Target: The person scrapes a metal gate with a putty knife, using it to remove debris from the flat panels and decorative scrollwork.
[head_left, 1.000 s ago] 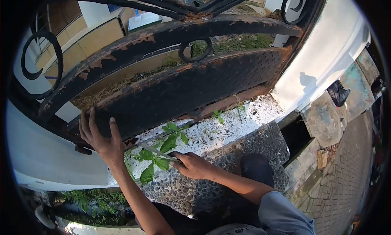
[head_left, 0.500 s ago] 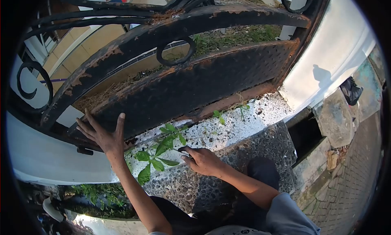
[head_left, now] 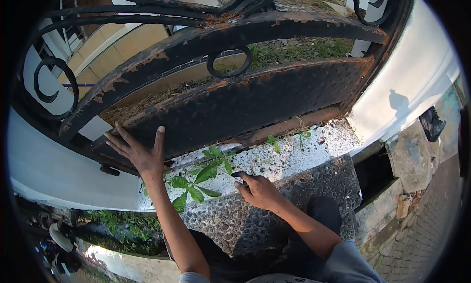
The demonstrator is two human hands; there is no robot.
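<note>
My left hand [head_left: 142, 156] rests with fingers spread against the black metal panel [head_left: 230, 106] at the bottom of a rusty gate, near its left end. My right hand [head_left: 260, 191] is closed, just right of a leafy green plant [head_left: 206, 173]. Something dark shows at its thumb and forefinger, too small to name. The plant grows at the white, dirt-speckled ledge [head_left: 289, 158] under the gate, and its leaves lie between my two hands.
Smaller weeds [head_left: 273, 143] sprout farther along the ledge. Below it lies a pebbled concrete slab [head_left: 216, 221], with a dark drain opening [head_left: 372, 177] on its right. White pillars [head_left: 407, 82] flank the gate. A black plastic bag [head_left: 431, 123] sits at far right.
The view has shifted, so the whole scene appears farther right. Both hands keep nearly the same places relative to the gate and plant.
</note>
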